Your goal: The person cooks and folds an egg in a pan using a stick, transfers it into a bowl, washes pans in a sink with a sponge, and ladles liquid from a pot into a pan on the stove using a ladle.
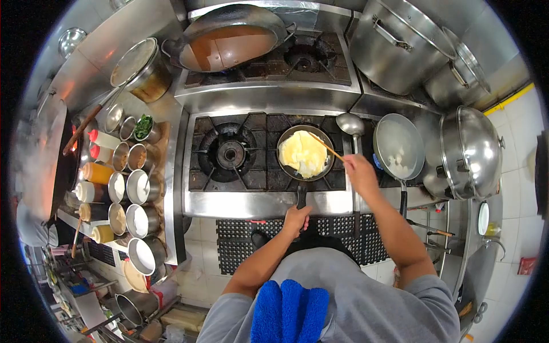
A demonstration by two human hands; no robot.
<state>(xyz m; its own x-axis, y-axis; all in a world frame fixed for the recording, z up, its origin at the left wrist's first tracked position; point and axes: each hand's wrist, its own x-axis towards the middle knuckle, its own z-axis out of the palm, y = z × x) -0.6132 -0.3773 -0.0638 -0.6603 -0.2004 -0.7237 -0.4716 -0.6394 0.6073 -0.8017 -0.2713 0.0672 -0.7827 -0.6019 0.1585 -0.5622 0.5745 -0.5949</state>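
A frying pan (327,166) rests on the right front burner of the stove, with pale yellow egg (300,152) spread in soft folds inside it. My left hand (297,221) is wrapped around the pan's black handle (301,197). Between the fingers of my right hand (360,172) are thin wooden chopsticks (330,150), pointing left over the pan; their tips meet the egg near its upper right edge. Whether it is one stick or two pressed together is hard to make out. Close to my right hand, a steel ladle (350,123) lies beside the pan.
Left of the stove stand squeeze bottles (96,172) and several steel containers (138,221). A wok of brown liquid (234,48) sits behind. To the right are a pan of cloudy liquid (398,143), a domed steel pot (477,154) and a tall stockpot (394,51). Another wok (54,148) steams far left.
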